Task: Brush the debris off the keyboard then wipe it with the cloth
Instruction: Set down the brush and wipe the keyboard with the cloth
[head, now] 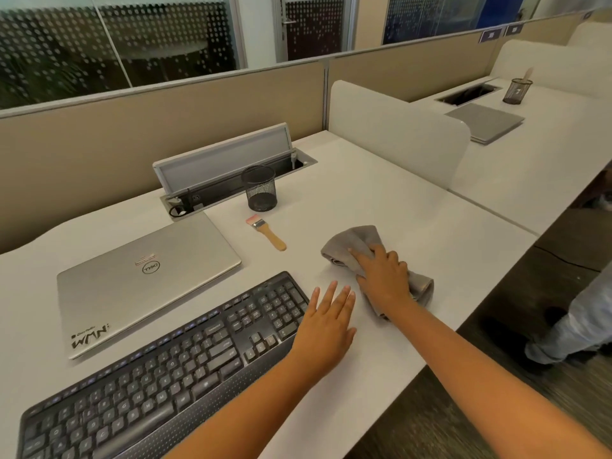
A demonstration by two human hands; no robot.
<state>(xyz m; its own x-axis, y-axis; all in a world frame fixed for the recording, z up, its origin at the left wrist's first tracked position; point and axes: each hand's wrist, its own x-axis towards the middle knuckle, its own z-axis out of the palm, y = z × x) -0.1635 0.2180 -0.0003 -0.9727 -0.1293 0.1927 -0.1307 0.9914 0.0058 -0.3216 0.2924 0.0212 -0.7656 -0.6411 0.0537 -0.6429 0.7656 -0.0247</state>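
1. Keyboard [159, 366]: black; lies aslant on the white desk [381, 193], its far end toward 1 o'clock.
2. Laptop [149, 283]: silver, closed; at the keyboard's 11 o'clock.
3. Brush [267, 233]: wooden handle; beyond the keyboard at 12 o'clock, untouched.
4. Left hand [328, 321]: fingers straight, flat beside the keyboard's right end.
5. Right hand [384, 279]: fingers curled, gripping the grey cloth [357, 243], at the keyboard's 2 o'clock.

Brush [266, 232] behind keyboard [165, 366], cloth [361, 256] right, laptop [145, 279] left
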